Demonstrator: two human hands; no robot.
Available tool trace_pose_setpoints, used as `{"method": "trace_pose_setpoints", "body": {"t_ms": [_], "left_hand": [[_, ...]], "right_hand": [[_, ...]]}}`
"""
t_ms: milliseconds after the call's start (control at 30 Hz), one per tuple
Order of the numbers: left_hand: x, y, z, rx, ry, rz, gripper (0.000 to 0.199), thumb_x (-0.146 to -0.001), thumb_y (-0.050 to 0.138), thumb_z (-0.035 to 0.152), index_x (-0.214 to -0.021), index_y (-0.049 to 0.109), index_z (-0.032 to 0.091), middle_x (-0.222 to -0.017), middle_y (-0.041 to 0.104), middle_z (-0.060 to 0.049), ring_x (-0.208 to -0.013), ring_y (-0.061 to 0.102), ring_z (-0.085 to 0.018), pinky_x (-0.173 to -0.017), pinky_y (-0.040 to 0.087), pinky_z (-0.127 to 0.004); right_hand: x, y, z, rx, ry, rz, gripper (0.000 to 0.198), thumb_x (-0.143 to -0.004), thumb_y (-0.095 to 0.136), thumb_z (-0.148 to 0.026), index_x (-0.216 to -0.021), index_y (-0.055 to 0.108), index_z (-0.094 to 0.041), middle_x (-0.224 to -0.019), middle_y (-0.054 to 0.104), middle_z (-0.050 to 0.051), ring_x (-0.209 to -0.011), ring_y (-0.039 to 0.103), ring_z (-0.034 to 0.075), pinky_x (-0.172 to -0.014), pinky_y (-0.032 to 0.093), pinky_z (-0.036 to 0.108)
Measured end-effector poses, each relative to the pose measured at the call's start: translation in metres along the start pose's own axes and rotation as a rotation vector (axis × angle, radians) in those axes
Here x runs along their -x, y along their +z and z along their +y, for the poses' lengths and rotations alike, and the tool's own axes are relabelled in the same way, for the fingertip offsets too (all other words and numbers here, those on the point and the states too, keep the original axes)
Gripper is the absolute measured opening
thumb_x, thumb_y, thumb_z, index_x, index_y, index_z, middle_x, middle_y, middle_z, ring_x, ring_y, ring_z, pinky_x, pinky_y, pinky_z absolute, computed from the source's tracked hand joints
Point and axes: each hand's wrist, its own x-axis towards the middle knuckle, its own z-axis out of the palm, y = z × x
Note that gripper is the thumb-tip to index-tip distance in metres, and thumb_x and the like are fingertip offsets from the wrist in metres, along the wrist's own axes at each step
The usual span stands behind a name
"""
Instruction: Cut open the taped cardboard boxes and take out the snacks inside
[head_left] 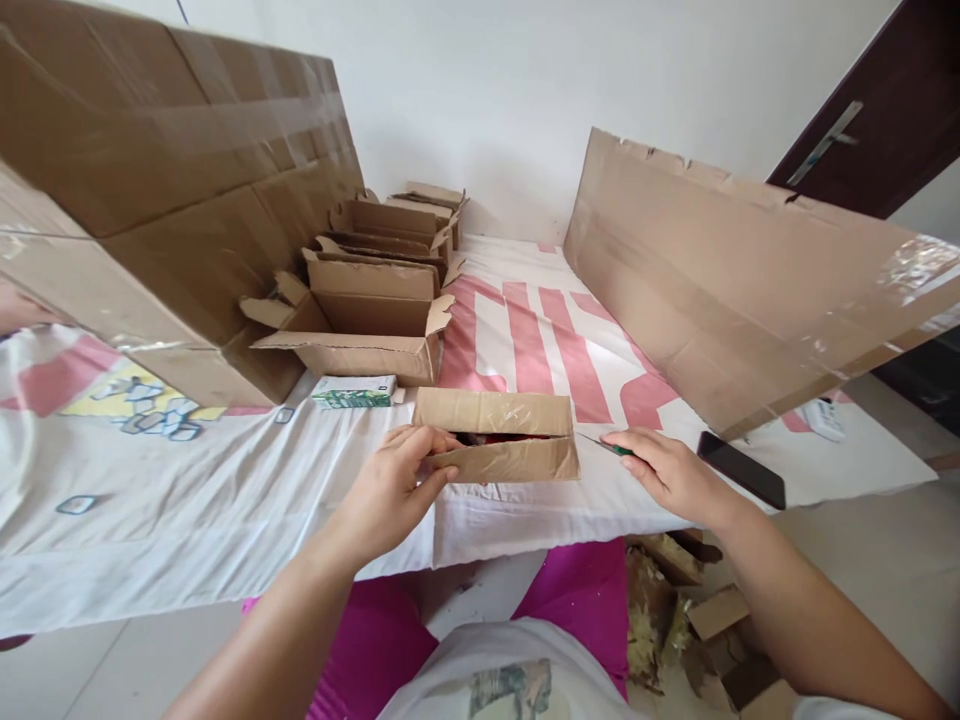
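The box [510, 460] is sitting near the front edge of the cloth-covered desk [300, 520], directly ahead of the person and between the two hands, its long axis running left to right across the body. Its two top flaps are almost meeting, leaving a narrow gap that is following that same axis, and something red [517, 437] is showing inside, too little of it to name. The left hand [412, 468] is the nearer one — it is already touching the box, gripping the near flap at the left end, with the thumb lying on top and the fingers reaching into the gap. The right hand [667, 470] is resting off the opposite end, apart from the box, pinching the green handle of a small knife [621, 450] between thumb and fingers. The blade is pointing left, roughly in line with the gap, and its tip is ending just beside the right end of the box — whether it is touching the cardboard is hard to tell. A phone [742, 470] is lying just beyond the right hand, while a small carton [355, 391] and a row of open boxes [375, 310] are standing farther back on the left.
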Motion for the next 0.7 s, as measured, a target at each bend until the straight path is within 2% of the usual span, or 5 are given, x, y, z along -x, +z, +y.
{"method": "trace_pose_setpoints", "body": {"t_ms": [133, 267, 467, 700], "left_hand": [[0.002, -0.001, -0.005, -0.009, -0.016, -0.020, 0.009, -0.087, 0.054, 0.031, -0.087, 0.057, 0.022, -0.100, 0.070, -0.005, -0.094, 0.063, -0.022, -0.083, 0.050, -0.038], [0.004, -0.004, -0.009, 0.003, -0.020, -0.033, 0.012, -0.088, 0.055, 0.033, -0.083, 0.055, 0.022, -0.101, 0.070, -0.005, -0.097, 0.063, -0.024, -0.082, 0.051, -0.038], [0.005, -0.003, -0.013, 0.043, -0.048, -0.060, 0.018, -0.088, 0.055, 0.037, -0.080, 0.052, 0.021, -0.104, 0.069, -0.009, -0.104, 0.063, -0.026, -0.085, 0.051, -0.040], [0.005, -0.002, -0.015, 0.059, -0.052, -0.062, 0.019, -0.088, 0.056, 0.037, -0.078, 0.050, 0.022, -0.103, 0.070, -0.009, -0.107, 0.063, -0.027, -0.086, 0.051, -0.041]], "right_hand": [[-0.021, -0.013, -0.007, 0.057, -0.016, -0.162, 0.035, -0.100, 0.037, -0.029, -0.128, 0.056, -0.025, -0.120, 0.066, 0.009, -0.101, 0.066, 0.021, -0.085, 0.053, 0.036], [-0.036, -0.019, -0.007, 0.125, -0.046, -0.266, 0.035, -0.100, 0.038, -0.032, -0.126, 0.061, -0.025, -0.116, 0.067, 0.007, -0.097, 0.066, 0.022, -0.082, 0.052, 0.035], [-0.044, -0.028, -0.004, 0.264, -0.042, -0.325, 0.034, -0.099, 0.041, -0.029, -0.124, 0.063, -0.026, -0.107, 0.068, 0.007, -0.089, 0.066, 0.022, -0.076, 0.050, 0.034], [-0.046, -0.027, 0.011, 0.159, -0.044, -0.319, 0.033, -0.098, 0.042, -0.030, -0.123, 0.064, -0.028, -0.111, 0.069, 0.005, -0.096, 0.065, 0.022, -0.083, 0.048, 0.034]]}}
